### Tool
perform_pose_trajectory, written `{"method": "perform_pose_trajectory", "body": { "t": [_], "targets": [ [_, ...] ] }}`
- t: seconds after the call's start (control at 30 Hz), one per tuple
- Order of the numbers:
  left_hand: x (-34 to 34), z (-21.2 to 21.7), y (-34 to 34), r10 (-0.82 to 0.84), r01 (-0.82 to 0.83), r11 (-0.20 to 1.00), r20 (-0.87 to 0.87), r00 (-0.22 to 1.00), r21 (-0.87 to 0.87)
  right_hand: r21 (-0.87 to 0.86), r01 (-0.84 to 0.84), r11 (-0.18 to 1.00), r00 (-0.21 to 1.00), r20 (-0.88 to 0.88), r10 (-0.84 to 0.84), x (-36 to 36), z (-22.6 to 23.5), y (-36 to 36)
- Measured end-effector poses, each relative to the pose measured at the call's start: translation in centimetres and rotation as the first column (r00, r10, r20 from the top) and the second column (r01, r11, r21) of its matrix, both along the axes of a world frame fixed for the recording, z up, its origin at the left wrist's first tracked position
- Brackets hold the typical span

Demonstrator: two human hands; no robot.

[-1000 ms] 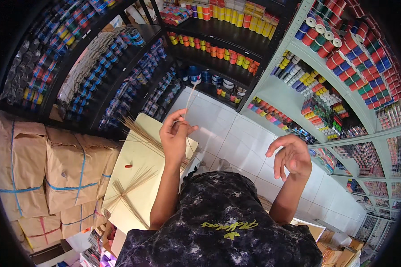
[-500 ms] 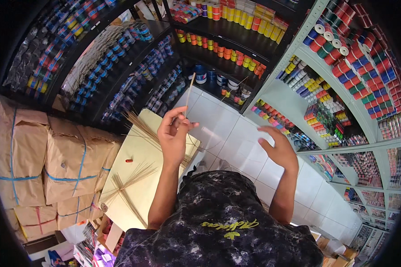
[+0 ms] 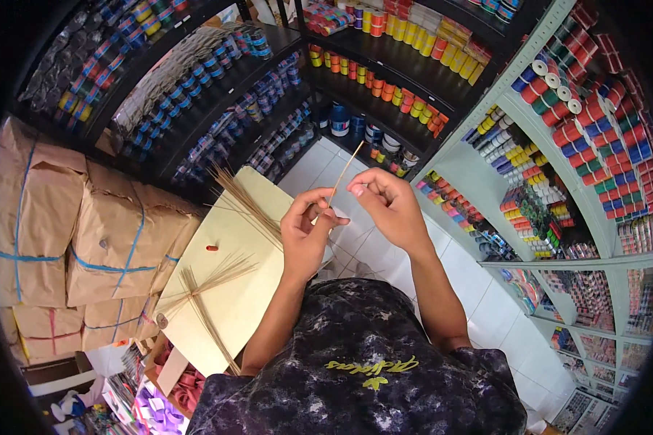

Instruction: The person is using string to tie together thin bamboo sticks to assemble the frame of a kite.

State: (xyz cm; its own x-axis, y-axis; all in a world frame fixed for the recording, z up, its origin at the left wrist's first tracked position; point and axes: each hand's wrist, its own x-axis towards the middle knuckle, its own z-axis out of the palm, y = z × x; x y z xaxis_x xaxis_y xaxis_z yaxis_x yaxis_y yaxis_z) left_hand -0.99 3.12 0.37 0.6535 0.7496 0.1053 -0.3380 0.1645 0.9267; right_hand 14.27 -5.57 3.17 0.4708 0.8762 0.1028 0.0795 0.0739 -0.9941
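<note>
My left hand [image 3: 310, 232] is closed, with its thumb and fingers pinching a thin tan stick [image 3: 347, 168] that points up and slightly right. Close beside the stick, my right hand [image 3: 395, 209] has its thumb and index finger brought together. Whatever lies between those fingertips is too small to make out. Left of my left forearm is a pale yellow tabletop [image 3: 236, 230]. On it lie a bundle of thin sticks [image 3: 248, 204] near the far edge and a second, crossed bundle [image 3: 194, 292] nearer me. A small red object [image 3: 211, 248] sits between the bundles.
Paper-wrapped parcels [image 3: 112, 232] tied with blue string are stacked at the left. Black shelves [image 3: 374, 65] with spools and jars stand ahead. A grey-green rack [image 3: 511, 109] of coloured spools runs along the right. White floor tiles [image 3: 479, 279] show between.
My right hand has moved left and up to the stick, and its spread fingers have come together. My left hand still pinches the stick, which now leans further right.
</note>
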Motion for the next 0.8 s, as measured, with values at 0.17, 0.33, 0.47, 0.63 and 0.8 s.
{"method": "perform_pose_trajectory", "body": {
  "t": [0.17,0.33,0.47,0.63,0.8],
  "targets": [
    [-0.3,0.0,0.1,0.010,-0.011,0.999,-0.024,1.000,-0.041,0.031,0.067,0.997,0.997,-0.046,-0.065,-0.2,1.7,-0.3],
    [-0.3,-0.2,0.1,0.000,-0.003,0.998,-0.044,0.999,-0.063,0.053,0.164,0.985,0.983,-0.094,-0.158,-0.5,3.0,-0.8],
    [-0.2,-0.2,0.1,-0.014,0.011,0.998,-0.044,0.999,-0.062,0.072,0.212,0.975,0.964,-0.178,-0.197,-0.4,3.1,-1.1],
    [-0.1,0.0,-0.1,-0.018,0.016,0.997,-0.032,0.999,-0.075,0.077,0.182,0.980,0.976,-0.137,-0.171,-0.8,3.5,-1.7],
    [0.0,-0.2,0.0,-0.075,0.082,0.987,0.058,0.995,-0.135,0.033,0.080,0.996,0.996,0.033,-0.081,-2.5,2.6,-1.4]
  ]
}}
